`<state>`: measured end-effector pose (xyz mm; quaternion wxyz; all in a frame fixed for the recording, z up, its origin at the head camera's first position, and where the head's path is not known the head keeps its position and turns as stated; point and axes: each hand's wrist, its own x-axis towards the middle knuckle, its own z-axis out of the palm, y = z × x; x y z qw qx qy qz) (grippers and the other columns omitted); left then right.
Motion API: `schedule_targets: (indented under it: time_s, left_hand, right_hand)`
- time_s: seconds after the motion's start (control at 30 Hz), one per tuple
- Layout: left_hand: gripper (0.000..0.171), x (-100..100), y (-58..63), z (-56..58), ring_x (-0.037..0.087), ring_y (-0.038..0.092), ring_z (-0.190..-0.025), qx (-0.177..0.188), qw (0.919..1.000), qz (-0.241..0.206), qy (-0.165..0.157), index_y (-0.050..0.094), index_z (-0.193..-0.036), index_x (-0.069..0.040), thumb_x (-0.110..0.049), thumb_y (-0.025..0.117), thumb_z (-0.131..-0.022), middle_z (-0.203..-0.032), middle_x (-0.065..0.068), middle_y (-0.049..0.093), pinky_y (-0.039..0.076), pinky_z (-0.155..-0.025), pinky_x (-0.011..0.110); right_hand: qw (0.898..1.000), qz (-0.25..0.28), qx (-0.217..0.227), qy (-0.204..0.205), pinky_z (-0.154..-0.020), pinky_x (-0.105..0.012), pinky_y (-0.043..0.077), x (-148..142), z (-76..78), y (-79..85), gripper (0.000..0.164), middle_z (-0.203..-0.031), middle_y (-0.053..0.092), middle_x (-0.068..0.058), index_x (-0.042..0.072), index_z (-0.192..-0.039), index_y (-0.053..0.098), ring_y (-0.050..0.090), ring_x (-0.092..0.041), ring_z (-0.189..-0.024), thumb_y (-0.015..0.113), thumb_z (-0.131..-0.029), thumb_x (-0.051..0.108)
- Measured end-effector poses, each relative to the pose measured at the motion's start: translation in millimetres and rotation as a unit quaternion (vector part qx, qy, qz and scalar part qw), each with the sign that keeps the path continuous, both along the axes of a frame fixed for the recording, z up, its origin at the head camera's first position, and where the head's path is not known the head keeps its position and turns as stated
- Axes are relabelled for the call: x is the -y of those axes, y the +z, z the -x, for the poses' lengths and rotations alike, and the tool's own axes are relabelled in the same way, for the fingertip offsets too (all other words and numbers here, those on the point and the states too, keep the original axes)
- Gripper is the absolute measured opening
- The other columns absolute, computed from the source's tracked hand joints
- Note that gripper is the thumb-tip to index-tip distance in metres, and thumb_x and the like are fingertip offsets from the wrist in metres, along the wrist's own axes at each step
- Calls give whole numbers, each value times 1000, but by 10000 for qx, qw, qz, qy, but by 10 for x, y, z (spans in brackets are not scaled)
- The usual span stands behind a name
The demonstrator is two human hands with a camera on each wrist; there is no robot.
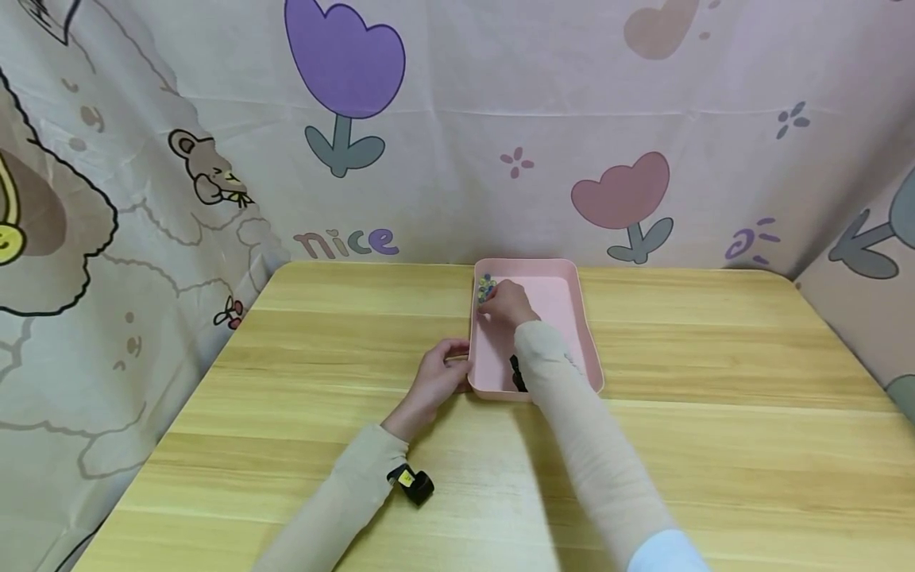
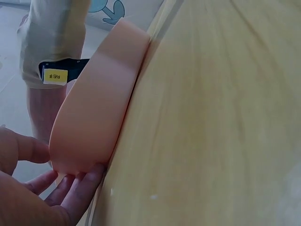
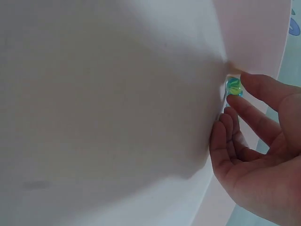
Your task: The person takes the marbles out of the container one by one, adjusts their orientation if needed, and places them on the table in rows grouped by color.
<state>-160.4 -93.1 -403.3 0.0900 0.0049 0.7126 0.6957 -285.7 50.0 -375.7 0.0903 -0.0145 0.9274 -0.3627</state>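
Note:
A pink tray [image 1: 565, 365] lies at the far edge of the table. In its far left corner sit several small glass marbles [image 1: 486, 284], green, yellow and blue. My right hand [image 1: 507, 304] is inside the tray at that corner. In the right wrist view, its thumb and index fingertip close around a green and yellow glass marble [image 3: 233, 85]. The other fingers curl below. My left hand [image 1: 439, 372] rests against the tray's outer left wall, with its thumb [image 2: 33, 149] by the rim and its fingertips [image 2: 94, 172] low on the wall.
The wooden table [image 1: 286, 397] extends on both sides of the tray. Behind it hangs a printed curtain [image 1: 443, 183]. A black strap device [image 1: 415, 483] is on the left wrist, and another black strap [image 1: 519, 373] on the right wrist sits within the tray's near half.

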Motion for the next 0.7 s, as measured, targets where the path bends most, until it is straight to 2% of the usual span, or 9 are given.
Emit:
schedule_targets:
  time_s: [0.13,0.17,0.23,0.5,0.7]
  left_hand:
    - [35,-1,0,-3,30,59,-103,-15,10000,-24,14,49,-128,10,6,51,-93,-125,25,54,58,-71,33]
    - [35,-1,0,-4,32,59,-104,-14,10000,-31,11,49,-128,10,6,51,-93,-125,25,54,58,-71,33]
    - [35,-2,1,-8,34,58,-106,-7,10000,-36,11,49,-128,10,6,51,-93,-125,25,54,58,-71,33]
    - [34,-7,-9,-14,37,57,-108,-6,10000,-71,15,49,-127,11,7,51,-93,-125,26,53,58,-72,34]
    - [35,-18,-4,-11,36,57,-109,20,10000,16,62,49,-128,10,6,51,-93,-126,25,53,58,-74,34]
  right_hand:
    - [9998,-2,-165,-118,-57,-20,40,40,-132,87,19,-81,63,-10,-6,-90,70,50,-20,-72,72,-83,10]
    - [9998,-7,-148,-140,-58,-21,41,44,-123,77,18,-81,63,-11,-6,-90,69,51,-20,-73,72,-83,10]
    - [9997,-64,-201,-145,-63,-27,46,33,-22,-56,18,-83,65,-11,-4,-88,70,53,-21,-73,73,-81,12]
    - [9996,-162,-245,-59,-59,-25,42,42,-10,-72,15,-77,60,-8,-3,-84,68,50,-20,-70,72,-81,11]
    - [9989,-310,-250,246,-59,-25,43,13,-5,-39,15,-77,61,-9,-2,-83,68,51,-20,-69,69,-82,13]
